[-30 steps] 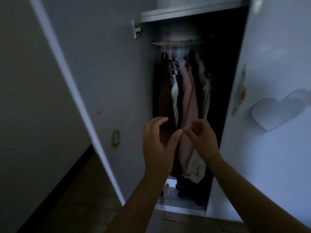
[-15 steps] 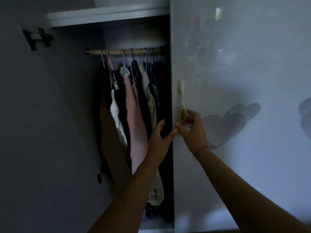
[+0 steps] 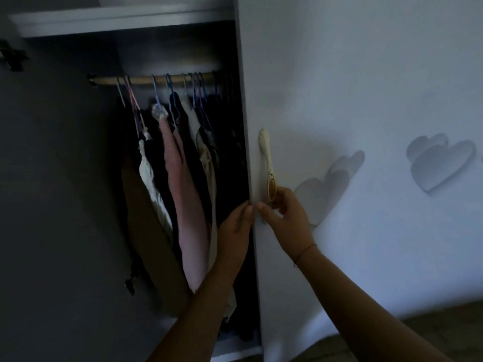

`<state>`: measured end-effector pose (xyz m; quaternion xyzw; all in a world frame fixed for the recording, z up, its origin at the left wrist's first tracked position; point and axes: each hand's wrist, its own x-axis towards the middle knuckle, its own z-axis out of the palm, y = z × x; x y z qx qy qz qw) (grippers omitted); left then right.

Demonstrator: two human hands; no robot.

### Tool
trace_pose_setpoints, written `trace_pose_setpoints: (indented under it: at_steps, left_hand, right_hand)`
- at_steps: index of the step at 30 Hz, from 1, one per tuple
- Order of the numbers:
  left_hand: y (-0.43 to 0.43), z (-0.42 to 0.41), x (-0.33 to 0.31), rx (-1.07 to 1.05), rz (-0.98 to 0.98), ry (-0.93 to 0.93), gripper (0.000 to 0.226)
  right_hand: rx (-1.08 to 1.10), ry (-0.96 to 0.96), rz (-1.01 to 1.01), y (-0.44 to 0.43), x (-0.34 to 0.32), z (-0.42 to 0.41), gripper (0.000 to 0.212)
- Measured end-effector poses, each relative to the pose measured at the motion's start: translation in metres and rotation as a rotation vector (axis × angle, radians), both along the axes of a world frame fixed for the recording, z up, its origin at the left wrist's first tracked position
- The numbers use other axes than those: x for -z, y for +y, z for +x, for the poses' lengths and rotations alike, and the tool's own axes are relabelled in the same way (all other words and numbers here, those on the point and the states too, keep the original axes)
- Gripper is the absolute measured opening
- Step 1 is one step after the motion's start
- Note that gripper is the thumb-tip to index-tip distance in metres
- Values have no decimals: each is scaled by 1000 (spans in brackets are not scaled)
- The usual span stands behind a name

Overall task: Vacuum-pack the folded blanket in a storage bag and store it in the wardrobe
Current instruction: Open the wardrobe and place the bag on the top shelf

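The wardrobe stands with its left door (image 3: 52,205) swung open and its right door (image 3: 339,87) closed. My left hand (image 3: 235,231) reaches in from below, its fingertips hooked on the closed door's left edge. My right hand (image 3: 287,212) is just to the right of it, fingers curled around the lower end of the cream door handle (image 3: 265,152). Neither the folded blanket nor the storage bag is in view.
Several garments, among them a pink garment (image 3: 183,192), hang from hangers on a wooden rail (image 3: 146,80) and fill the open compartment. A white shelf (image 3: 117,20) runs above the rail. Raised heart shapes (image 3: 441,163) decorate the closed door. Wooden floor (image 3: 431,335) shows at the bottom right.
The view has swung right, from the open compartment towards the closed door. Both hands rose from in front of the clothes to the closed door's edge, and my right hand took the handle's lower end.
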<state>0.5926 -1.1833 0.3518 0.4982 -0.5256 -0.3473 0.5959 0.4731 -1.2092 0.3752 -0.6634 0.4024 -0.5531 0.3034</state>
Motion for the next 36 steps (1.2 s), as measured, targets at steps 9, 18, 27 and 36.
trace_pose_setpoints:
  at_steps: [9,18,27,36]
  left_hand:
    - [78,-68,20,288,64,-152,36]
    - [94,-200,34,444,21,-364,57]
    - [79,-331,39,271,-1,-484,82]
    - [64,-408,49,142,62,-391,94]
  right_hand:
    - [312,-80,27,96,0,-69,40]
    - [475,-51,77,148,-3,-196,37]
    - [506,-108,173,145,-6,-320,40]
    - [443,-177,217,113,-1,-391,42]
